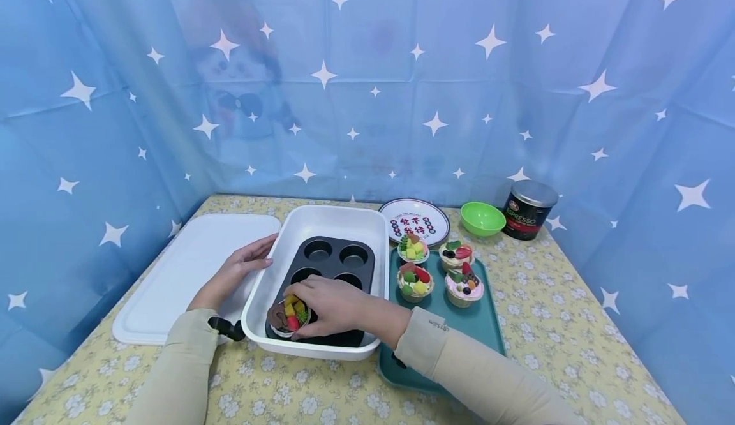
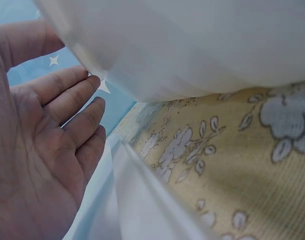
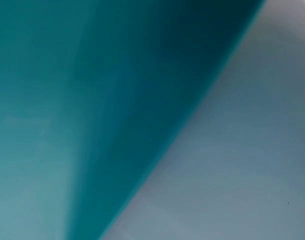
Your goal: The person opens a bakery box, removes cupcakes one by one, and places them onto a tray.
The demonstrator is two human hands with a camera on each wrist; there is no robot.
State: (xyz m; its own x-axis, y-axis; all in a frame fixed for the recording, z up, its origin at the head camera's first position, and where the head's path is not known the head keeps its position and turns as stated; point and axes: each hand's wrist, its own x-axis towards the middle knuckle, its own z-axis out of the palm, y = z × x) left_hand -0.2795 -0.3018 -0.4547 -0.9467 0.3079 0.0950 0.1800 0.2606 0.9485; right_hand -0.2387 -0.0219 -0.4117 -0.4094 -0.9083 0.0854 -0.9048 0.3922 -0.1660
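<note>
In the head view my right hand grips a fruit-topped cupcake by its side, at the front left cup of a dark muffin tin. The tin sits inside a deep white container. Whether the cupcake touches the bottom of its cup is hidden. My left hand is at the container's left side; in the left wrist view its fingers are loosely extended along the white wall. The right wrist view shows only the teal tray and a pale wall, no hand.
Several more cupcakes stand on the teal tray to the right. Behind it are a printed plate, a green bowl and an espresso tin. A white lid lies at the left.
</note>
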